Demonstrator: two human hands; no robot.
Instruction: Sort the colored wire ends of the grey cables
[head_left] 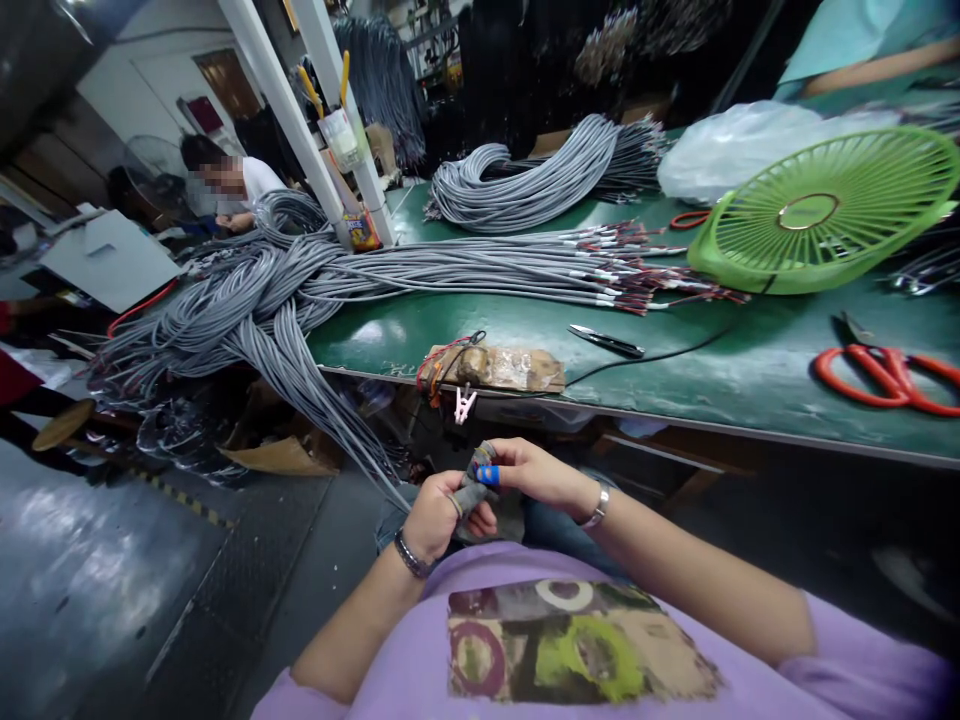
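Note:
My left hand (436,515) and my right hand (521,470) meet in front of my lap, below the table edge. Both have bent fingers pressed together, with grey finger covers on some and a blue band on one. A bundle of grey cables (322,385) hangs off the table and runs down to my left hand. What the fingertips pinch is too small to make out. Above the hands, a taped wooden block (517,368) with a pink clip (464,404) lies at the table's edge.
Grey cables (450,262) lie across the green table (750,385). Black tweezers (606,341), red-handled scissors (889,378) and a green fan (825,215) are to the right. A white post (281,110) rises at the back left; another person (232,185) sits beyond.

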